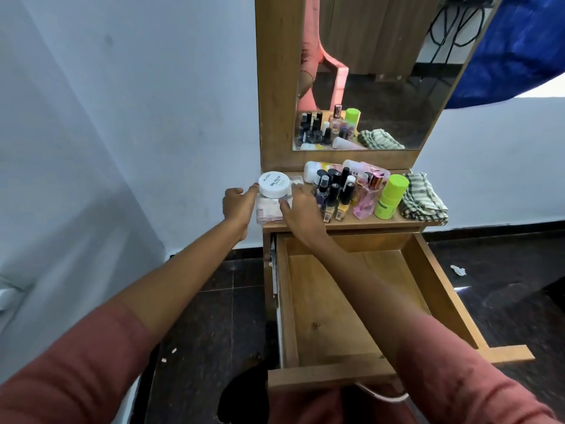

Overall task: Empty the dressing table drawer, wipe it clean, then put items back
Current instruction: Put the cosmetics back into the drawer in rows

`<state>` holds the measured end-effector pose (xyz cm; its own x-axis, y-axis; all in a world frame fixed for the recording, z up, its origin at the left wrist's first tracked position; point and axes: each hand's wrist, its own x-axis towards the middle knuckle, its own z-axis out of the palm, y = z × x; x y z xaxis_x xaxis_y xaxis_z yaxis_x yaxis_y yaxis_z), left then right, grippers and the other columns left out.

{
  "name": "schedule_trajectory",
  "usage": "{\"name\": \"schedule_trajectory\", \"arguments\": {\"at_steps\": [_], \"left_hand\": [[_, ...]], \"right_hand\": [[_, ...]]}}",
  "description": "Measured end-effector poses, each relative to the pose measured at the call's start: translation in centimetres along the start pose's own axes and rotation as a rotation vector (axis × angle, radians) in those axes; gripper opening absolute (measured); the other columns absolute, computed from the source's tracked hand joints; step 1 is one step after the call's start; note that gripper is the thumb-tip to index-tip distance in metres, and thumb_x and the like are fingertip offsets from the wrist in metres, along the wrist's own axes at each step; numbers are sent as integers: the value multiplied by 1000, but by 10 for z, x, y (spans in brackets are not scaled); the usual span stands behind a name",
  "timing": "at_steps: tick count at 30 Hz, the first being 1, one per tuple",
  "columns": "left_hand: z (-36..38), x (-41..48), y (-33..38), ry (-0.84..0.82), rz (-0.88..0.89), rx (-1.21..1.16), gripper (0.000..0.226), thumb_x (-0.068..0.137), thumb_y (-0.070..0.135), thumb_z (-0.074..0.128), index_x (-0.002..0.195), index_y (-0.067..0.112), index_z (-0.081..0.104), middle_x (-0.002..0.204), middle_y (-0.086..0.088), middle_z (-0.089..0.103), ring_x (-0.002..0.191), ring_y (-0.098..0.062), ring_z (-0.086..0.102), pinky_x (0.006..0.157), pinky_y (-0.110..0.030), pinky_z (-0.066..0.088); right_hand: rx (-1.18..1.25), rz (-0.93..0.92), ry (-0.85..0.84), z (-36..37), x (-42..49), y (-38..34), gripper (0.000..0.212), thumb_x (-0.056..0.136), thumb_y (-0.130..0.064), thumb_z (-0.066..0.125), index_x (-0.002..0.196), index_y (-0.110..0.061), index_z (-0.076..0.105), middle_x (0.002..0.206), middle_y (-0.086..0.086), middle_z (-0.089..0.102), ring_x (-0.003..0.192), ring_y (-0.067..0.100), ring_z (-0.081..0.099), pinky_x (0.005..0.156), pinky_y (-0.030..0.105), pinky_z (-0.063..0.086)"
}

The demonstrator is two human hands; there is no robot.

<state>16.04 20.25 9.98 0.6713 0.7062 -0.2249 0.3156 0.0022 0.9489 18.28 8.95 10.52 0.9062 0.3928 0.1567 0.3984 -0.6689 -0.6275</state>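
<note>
The wooden drawer (428,270) of the dressing table is pulled out and holds nothing. On the tabletop's left end stands a clear box (269,211) with a white-lidded nail polish remover jar (274,185) on top of it. My left hand (238,203) grips the box's left side and my right hand (301,206) grips its right side. To the right stand several nail polish bottles (333,194), a pink perfume bottle (365,201), a green bottle (391,197) and a folded striped cloth (422,197).
A mirror (367,87) rises behind the tabletop. White tubes (315,171) lie at the back. A pale wall is at left, dark tiled floor (214,316) below with small scraps on it. A blue cloth (519,50) hangs at the upper right.
</note>
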Motion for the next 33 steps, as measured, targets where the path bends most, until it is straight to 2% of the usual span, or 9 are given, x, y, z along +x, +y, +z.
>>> {"name": "schedule_trajectory", "arguments": {"at_steps": [4, 9, 11, 13, 16, 18, 23, 28, 33], "left_hand": [[8, 15, 19, -167, -147, -113, 45, 89, 37, 55, 120, 4, 51, 125, -10, 56, 89, -17, 52, 60, -20, 43], [9, 26, 26, -240, -258, -185, 44, 87, 24, 60, 124, 3, 50, 124, -14, 59, 92, -22, 62, 56, -22, 49], [8, 27, 24, -256, -280, -192, 44, 86, 20, 61, 125, 2, 49, 123, -14, 60, 80, -18, 63, 52, -21, 50], [6, 28, 23, -267, -295, -206, 45, 86, 20, 62, 125, 2, 49, 121, -13, 61, 71, -16, 60, 53, -21, 51], [6, 28, 21, -261, -309, -229, 48, 84, 19, 64, 126, 2, 47, 122, -14, 61, 81, -19, 60, 53, -24, 51], [6, 27, 20, -258, -322, -244, 49, 84, 18, 64, 127, 3, 47, 122, -14, 61, 80, -20, 61, 52, -26, 51], [-2, 22, 15, -266, -331, -220, 45, 85, 19, 64, 124, 3, 50, 117, -13, 62, 65, -16, 58, 52, -25, 51], [-17, 8, 2, -270, -346, -195, 43, 83, 23, 66, 119, 4, 53, 81, -6, 60, 67, -16, 58, 59, -26, 50], [-31, -14, -19, -283, -343, -181, 37, 80, 27, 69, 108, 6, 57, 79, -6, 60, 66, -17, 58, 61, -26, 51]], "right_hand": [[32, 141, -30, 3, 20, -6, 51, 98, -26, 36, 137, 7, 27, 143, 23, 33, 135, 34, 28, 111, 41, 28], [84, 282, -64, 5, 37, -9, 58, 97, -35, 38, 135, 8, 28, 142, 24, 34, 133, 36, 30, 107, 44, 31], [46, 302, -64, 6, 41, -10, 56, 97, -35, 38, 132, 8, 33, 139, 25, 38, 130, 36, 34, 104, 43, 33], [15, 308, -66, 7, 43, -12, 54, 97, -34, 38, 130, 9, 35, 138, 26, 39, 129, 37, 35, 103, 42, 34], [7, 320, -83, 7, 44, -16, 53, 98, -33, 36, 131, 8, 34, 138, 26, 35, 129, 38, 35, 103, 42, 34], [17, 326, -85, 6, 44, -16, 52, 97, -33, 37, 131, 7, 36, 137, 25, 35, 127, 38, 38, 102, 43, 36], [101, 306, -63, 6, 34, -14, 49, 94, -34, 45, 123, 5, 47, 127, 21, 51, 114, 37, 52, 97, 46, 45], [72, 266, -34, 5, 8, -13, 51, 92, -39, 48, 124, 0, 49, 125, 20, 52, 114, 35, 51, 96, 45, 45], [75, 248, -41, 0, -22, -6, 59, 86, -46, 55, 125, -2, 47, 129, 16, 48, 119, 32, 47, 91, 40, 43]]}}
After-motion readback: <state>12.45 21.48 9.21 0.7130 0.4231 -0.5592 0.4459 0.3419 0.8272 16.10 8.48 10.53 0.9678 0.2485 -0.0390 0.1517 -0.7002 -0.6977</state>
